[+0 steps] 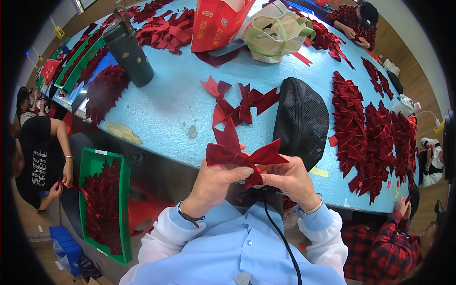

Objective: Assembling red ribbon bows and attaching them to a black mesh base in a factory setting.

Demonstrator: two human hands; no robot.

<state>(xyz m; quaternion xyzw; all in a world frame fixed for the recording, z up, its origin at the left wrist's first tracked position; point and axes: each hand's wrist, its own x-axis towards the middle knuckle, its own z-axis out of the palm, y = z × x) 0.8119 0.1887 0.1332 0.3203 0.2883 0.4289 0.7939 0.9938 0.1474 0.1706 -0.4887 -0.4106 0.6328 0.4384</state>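
The bow (pixel 244 156) in my fingers is dark red velvet, soft and matt. The table (pixel 175 102) looks like pale blue foam, slightly grainy. Beside it sit a black mesh cap (pixel 301 121) and a dull dark flask (pixel 128 52).

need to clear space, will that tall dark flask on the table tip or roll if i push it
The dark flask stands tall and narrow, so a push near its lid would probably tip it. It looks round, so once down it may roll. It seems rigid, likely heavier than the red bows nearby.
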